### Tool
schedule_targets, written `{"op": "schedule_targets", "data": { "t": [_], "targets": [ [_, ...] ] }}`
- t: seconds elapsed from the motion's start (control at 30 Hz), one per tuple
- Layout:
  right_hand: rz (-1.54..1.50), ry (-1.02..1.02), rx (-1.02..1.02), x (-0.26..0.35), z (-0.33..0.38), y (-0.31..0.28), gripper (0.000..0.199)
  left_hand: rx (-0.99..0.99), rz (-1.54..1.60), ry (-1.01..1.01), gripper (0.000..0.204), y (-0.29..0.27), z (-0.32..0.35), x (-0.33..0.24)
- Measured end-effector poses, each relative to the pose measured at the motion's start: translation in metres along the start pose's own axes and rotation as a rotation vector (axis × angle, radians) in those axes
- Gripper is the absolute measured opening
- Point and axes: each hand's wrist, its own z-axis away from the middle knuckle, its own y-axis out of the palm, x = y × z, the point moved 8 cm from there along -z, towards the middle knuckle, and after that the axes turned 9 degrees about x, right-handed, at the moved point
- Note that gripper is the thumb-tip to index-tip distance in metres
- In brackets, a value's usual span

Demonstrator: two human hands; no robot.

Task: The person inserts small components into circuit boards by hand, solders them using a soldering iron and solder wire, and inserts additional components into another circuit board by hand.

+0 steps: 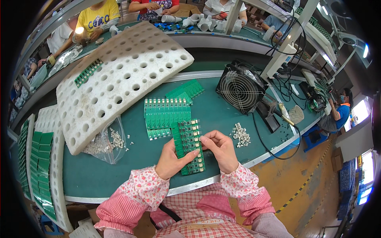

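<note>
Green rectangular circuit-board panel (189, 146) over the teal bench (222, 115), gripped by left hand (170, 160); right hand (219, 147) apparently pinches a small component at its edge. Next: careful seating.

A green workbench (222, 113) carries circuit boards (164, 113), a fan (240, 90), a foam tray (119, 79) and loose white parts (241, 135).

The circuit board (189, 146) at centre is green with pale metal parts along its edge. At twelve o'clock lies another green panel (164, 113). The mat (222, 115) is dark teal. At ten o'clock the foam tray (119, 75) is white, dotted with holes. The sleeves (135, 194) are pink floral; the apron (206, 218) is red check.
</note>
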Motion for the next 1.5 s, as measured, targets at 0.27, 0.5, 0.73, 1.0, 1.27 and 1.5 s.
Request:
{"op": "schedule_targets", "data": {
  "t": [0.27, 0.5, 0.73, 1.0, 1.27, 1.5],
  "targets": [
    [-0.015, -0.01, 0.005, -0.005, 0.0, -0.001, 0.013, 0.028, -0.084, 0.031, 0.035, 0.004, 0.001, -0.006],
    [0.025, -0.106, 0.002, -0.004, 0.005, 0.0, 0.014, 0.068, -0.126, 0.029, 0.037, 0.008, 0.001, -0.008],
    [0.01, -0.095, 0.016, -0.006, 0.0, -0.005, 0.017, 0.034, -0.138, 0.02, 0.035, 0.005, -0.001, -0.003],
    [1.163, -0.404, -0.219, 0.041, 0.026, -0.041, 0.013, -0.091, 0.128, -0.077, 0.03, -0.01, -0.001, 0.01],
    [1.423, -0.527, -0.077, 0.035, 0.025, -0.015, 0.017, -0.083, 0.141, -0.082, 0.03, -0.01, 0.0, 0.01],
    [0.264, -0.076, -0.13, 0.004, 0.013, -0.022, 0.009, -0.057, 0.14, -0.06, 0.031, -0.006, -0.002, 0.009]
  ]
}}
